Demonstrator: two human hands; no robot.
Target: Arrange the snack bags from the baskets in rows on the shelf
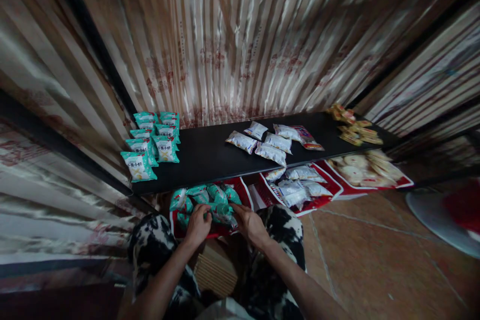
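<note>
Both hands are over a red box [245,194] with a white rim, which is filled with teal snack packets [186,203]. A teal snack packet [222,211] lies between the hands at the top of the pile. My left hand [198,225] has its thumb and fingers closed on the packet's left end. On the other end, my right hand [250,223] grips with its fingertips, partly hidden by the hand itself. Standing in two rows at the left end of the black shelf [198,155] are several matching teal packets [166,149].
White snack packets [270,153] lie mid-shelf beside a red-and-clear packet [306,137]. Yellowish packets [358,132] are at the right end. Below are a red box of white packets [294,192] and one of pale round snacks [354,169]. Corrugated cardboard [214,272] lies between my knees.
</note>
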